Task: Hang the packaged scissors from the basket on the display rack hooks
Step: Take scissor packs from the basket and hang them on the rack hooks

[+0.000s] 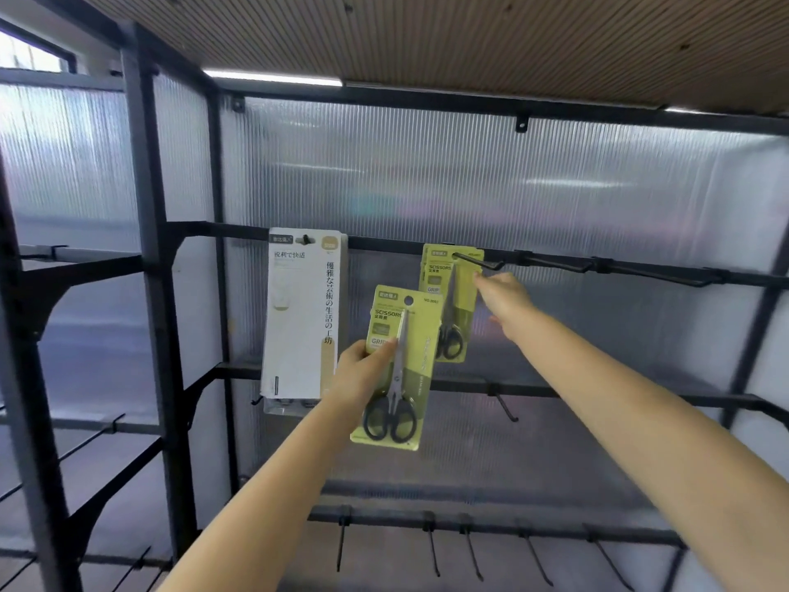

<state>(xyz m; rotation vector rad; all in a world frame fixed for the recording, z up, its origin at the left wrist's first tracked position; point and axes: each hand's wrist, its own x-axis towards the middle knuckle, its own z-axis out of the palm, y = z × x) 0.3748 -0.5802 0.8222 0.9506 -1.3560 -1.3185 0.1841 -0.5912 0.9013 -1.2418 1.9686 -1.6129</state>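
We see our left hand (363, 369) pinching 1 green scissors pack (399, 369) upright below the rail. Our right hand (506, 299) touches the right edge of the scissors pack on the hook (452, 301); its fingers' spread we cannot tell.

a shop: hooked display rack (555, 262), carded goods (299, 314)

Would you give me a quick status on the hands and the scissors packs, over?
Left hand grips a scissors pack, not yet hung. Right hand touches the hung pack on its hook. Nothing in the way.
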